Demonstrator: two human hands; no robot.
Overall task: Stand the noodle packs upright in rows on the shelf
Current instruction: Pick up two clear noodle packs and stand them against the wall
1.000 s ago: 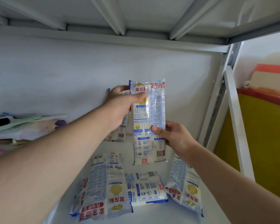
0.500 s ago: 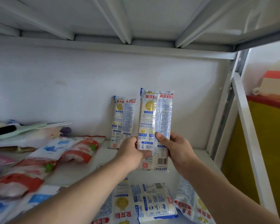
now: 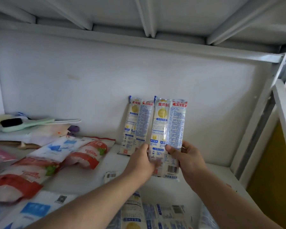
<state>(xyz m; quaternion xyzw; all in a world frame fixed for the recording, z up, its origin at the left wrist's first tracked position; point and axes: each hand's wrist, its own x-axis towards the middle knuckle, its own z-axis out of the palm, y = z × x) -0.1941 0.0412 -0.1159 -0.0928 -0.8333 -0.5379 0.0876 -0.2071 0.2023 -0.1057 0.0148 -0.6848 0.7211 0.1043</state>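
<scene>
i see both hands on one tall white-and-blue plastic noodle pack with a yellow emblem [image 3: 168,138], held upright. left hand [image 3: 139,164] grips its lower left edge, fingers curled round the side, thumb hidden behind or under the pack, can't tell which. right hand [image 3: 187,158] grips the lower right edge, thumb [image 3: 171,149] pressed on the front face, other fingers wrapped behind. both hands closed on this pack. whether its bottom edge touches the white metal shelf board [image 3: 220,176] or sits just above it, i can't tell.

taking the held pack as landmark: just left of it and further back, a second matching white-and-blue noodle pack [image 3: 135,126] stands upright, leaning on the white back wall [image 3: 89,83], its right edge overlapped by the held pack. left of the held pack and lower, red-and-white plastic bags [image 3: 82,152] lie flat in a heap. in front of the held pack, at the bottom edge of view, more white-and-blue noodle packs lying flat [image 3: 157,215], partly under my forearms. a small barcode end of another pack [image 3: 111,175] lies flat just left of the left hand. far left of the held pack, a pale green brush with black bristles [image 3: 18,124] rests on a stack of items. right of the held pack, the white shelf upright post [image 3: 284,109].
</scene>
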